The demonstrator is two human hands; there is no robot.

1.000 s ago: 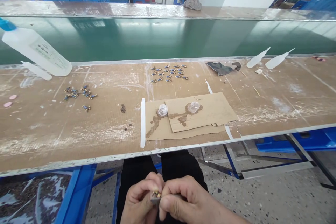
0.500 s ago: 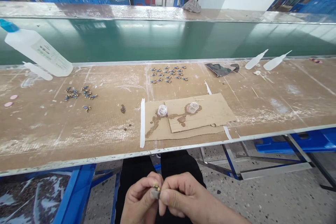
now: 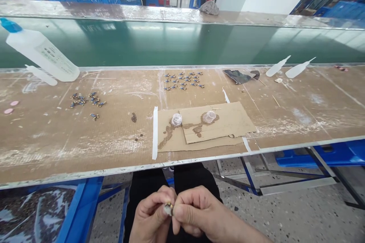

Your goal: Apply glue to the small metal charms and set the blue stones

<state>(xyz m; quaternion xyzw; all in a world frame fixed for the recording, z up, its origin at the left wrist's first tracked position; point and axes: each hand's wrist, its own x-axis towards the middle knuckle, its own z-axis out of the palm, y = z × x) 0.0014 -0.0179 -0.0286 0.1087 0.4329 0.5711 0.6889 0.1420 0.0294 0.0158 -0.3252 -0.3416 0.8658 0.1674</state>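
Over my lap, below the table's front edge, my left hand (image 3: 152,214) pinches a small figurine (image 3: 169,208) with yellow and dark parts. My right hand (image 3: 196,212) meets it there, thumb and forefinger closed at the figurine's right side; whether they hold a separate small piece is hidden. On the table lie similar small blue-and-yellow figurines, some in rows (image 3: 184,80) at the middle and others in a loose pile (image 3: 85,99) to the left. Small brown pieces (image 3: 134,117) lie right of that pile.
Two small clear cups (image 3: 176,120) stand on stained cardboard (image 3: 222,129). A large white bottle (image 3: 42,51) is at left, slim squeeze bottles (image 3: 278,66) at right, beside a camouflage cloth (image 3: 241,76). A blue bin (image 3: 82,209) sits lower left; a green belt (image 3: 176,41) runs behind.
The figurine has turned slightly between my fingers. Both hands stay almost in place, and the things on the table have not moved.
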